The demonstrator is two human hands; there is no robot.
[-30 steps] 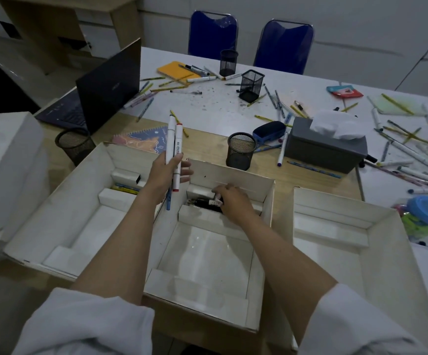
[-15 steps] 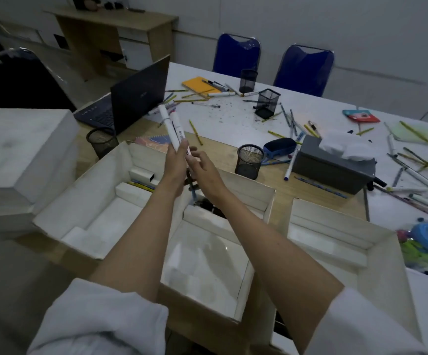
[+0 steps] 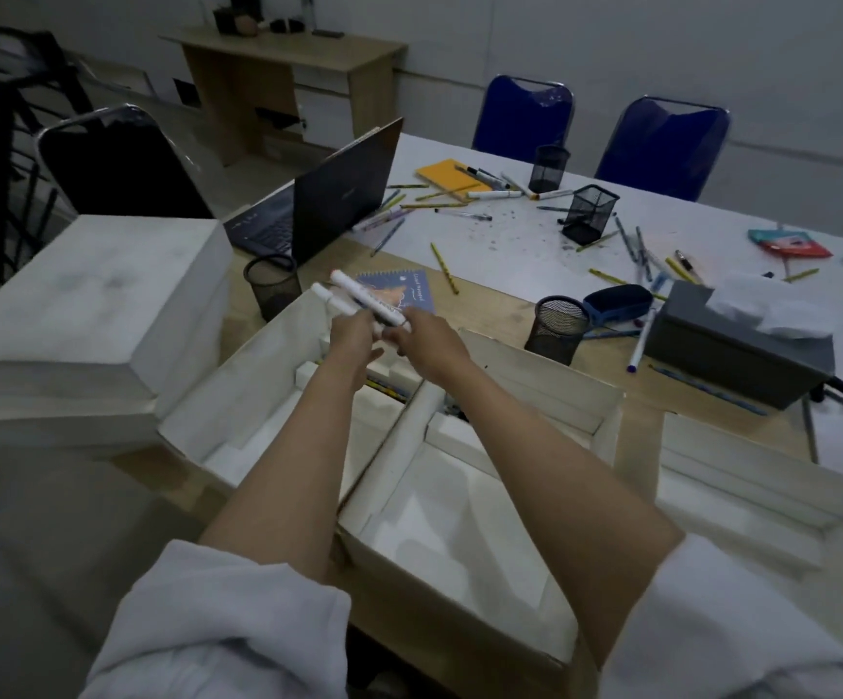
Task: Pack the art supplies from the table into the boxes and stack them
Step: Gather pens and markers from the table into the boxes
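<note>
Above the boxes [image 3: 278, 355], both hands, left hand [image 3: 354, 340] and right hand [image 3: 427, 345], apparently hold markers [image 3: 359, 297] pointing up-left.

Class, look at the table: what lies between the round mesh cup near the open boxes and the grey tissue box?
In the head view, a dark blue pouch and a white marker lie between the mesh cup and the tissue box.

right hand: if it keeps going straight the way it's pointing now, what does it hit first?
The right hand points up-left and already meets the white markers held by the left hand. Beyond them, probably the blue spiral notebook, then the laptop; depth is unclear from this single view.
</note>
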